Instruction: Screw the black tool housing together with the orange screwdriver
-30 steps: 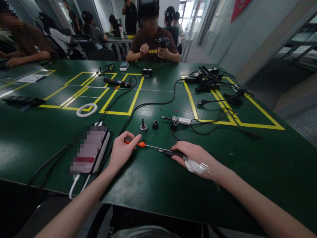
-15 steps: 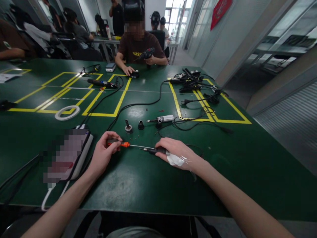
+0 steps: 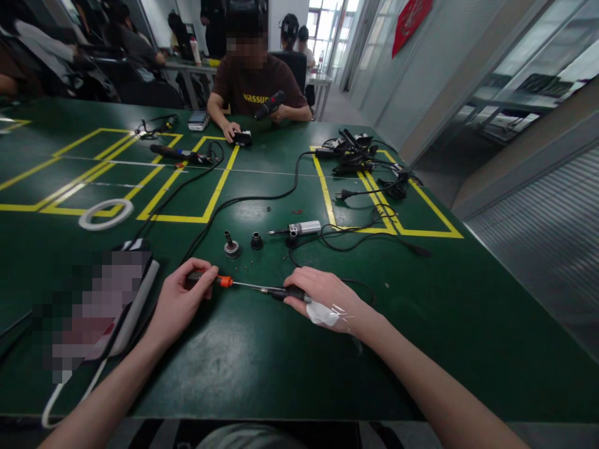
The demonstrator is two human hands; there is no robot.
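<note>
Near the centre-left of the frame, an orange-and-black screwdriver [image 3: 226,282] is being held by its handle between the thumb and fingers of the left hand [image 3: 180,299], its shaft being pointed toward the frame's centre. There, a black-handled tool [image 3: 283,292] with a thin metal tip is being gripped by the right hand [image 3: 322,296], whose curled fingers are being kept around its rear; a white patch [image 3: 322,313] is being worn on that hand's back. The two tips are being overlapped in the view; whether they are touching cannot be told. Just above, a silver-bodied tool [image 3: 306,228], a black collar [image 3: 256,241] and a round metal part [image 3: 231,248] are being supported by the green table [image 3: 421,349]. A white tape ring [image 3: 84,221] is being seen at the left, tangled black cables [image 3: 353,156] at the upper right. At the top centre, a drill [image 3: 270,106] is being held by a person [image 3: 259,78].
</note>
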